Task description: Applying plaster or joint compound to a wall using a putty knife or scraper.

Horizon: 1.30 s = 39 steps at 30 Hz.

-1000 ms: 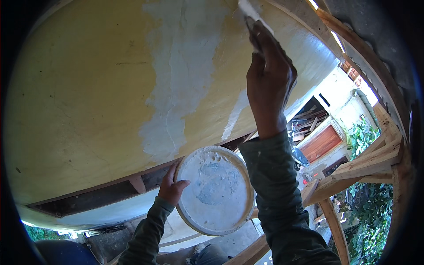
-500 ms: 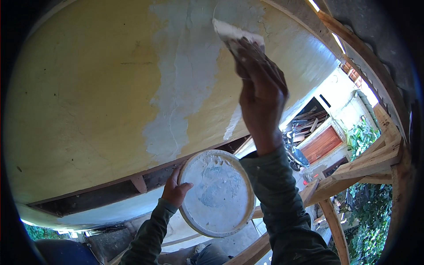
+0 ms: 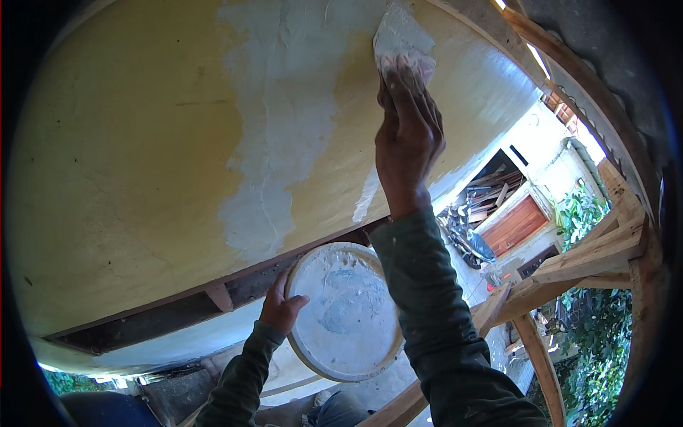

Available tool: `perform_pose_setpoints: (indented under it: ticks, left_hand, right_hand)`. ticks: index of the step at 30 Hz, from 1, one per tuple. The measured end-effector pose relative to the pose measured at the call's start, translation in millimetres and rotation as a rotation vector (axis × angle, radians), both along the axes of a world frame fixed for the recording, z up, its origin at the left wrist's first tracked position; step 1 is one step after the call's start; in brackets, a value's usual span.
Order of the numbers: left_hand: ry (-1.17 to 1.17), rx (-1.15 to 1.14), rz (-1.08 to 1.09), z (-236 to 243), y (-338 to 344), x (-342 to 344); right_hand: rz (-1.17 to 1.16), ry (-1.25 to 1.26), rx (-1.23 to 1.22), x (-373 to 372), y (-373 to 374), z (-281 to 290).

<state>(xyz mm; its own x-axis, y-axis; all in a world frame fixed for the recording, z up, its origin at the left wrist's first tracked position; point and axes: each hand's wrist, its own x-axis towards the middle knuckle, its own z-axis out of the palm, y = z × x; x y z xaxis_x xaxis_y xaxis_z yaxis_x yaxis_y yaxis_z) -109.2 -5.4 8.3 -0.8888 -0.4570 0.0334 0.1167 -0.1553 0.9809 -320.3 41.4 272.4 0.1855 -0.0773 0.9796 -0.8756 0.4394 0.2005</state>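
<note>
My left hand [image 3: 283,306] grips the rim of a round, shallow white lid [image 3: 345,313], thumb on its face and fingers behind. Smears of pale putty and a grey patch cover the lid. Raised high, my right hand [image 3: 410,132] pinches a flat, pale putty spreader [image 3: 400,39], its blade laid against the yellow wall [image 3: 163,142]. A broad whitish putty patch [image 3: 277,121] runs down the wall to the left of the spreader. Below my right wrist, a shorter white streak [image 3: 366,193] marks the wall.
Under the wall runs a dark recessed opening [image 3: 156,320] with a brown frame. Wooden beams [image 3: 590,260] stand at the right, with green leaves [image 3: 597,349] behind. Farther off are a motorcycle [image 3: 466,238], a reddish-brown wooden panel [image 3: 516,220] and stacked planks.
My right hand has turned the spreader so its blade points up, and has shifted slightly left and down. The view has moved a little; my left hand still holds the lid.
</note>
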Motion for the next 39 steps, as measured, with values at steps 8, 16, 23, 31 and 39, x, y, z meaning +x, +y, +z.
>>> perform_pose_setpoints:
  ticks: [8,16,23,31,39]
  left_hand:
    - [0.007,0.027,-0.016,-6,0,1]
    - [-0.049,0.066,-0.034,-7,3,6]
    - [-0.027,0.042,-0.011,-8,3,7]
    - [-0.055,0.048,-0.071,-16,12,3]
    - [-0.041,0.097,-0.048,-24,14,7]
  right_hand:
    - [0.173,-0.186,0.020,13,41,20]
    - [0.188,-0.135,0.184,31,29,-6]
    - [0.107,-0.447,-0.032,6,55,4]
    - [-0.146,-0.437,0.031,27,7,-23]
    - [0.011,-0.443,0.002,21,57,-17]
